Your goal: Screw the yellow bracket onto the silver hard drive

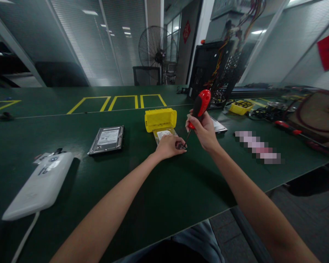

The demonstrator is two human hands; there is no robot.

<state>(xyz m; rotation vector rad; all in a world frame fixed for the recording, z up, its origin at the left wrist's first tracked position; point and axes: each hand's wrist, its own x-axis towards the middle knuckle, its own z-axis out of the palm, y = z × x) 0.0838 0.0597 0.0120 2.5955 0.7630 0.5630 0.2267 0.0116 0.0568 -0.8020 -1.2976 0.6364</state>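
Note:
My right hand is closed around a red and black screwdriver, its shaft slanting down to the left. The screwdriver's tip reaches the fingertips of my left hand. Those fingers are pinched around something small and dark that I cannot make out, over the near end of a labelled drive. Part of that drive is hidden by my left hand and by a yellow plastic bin just behind it. Another hard drive lies flat to the left.
A white device with a cable lies at the left. Behind my right hand are a flat drive and an open computer case. Farther right are a small yellow tray and another screwdriver.

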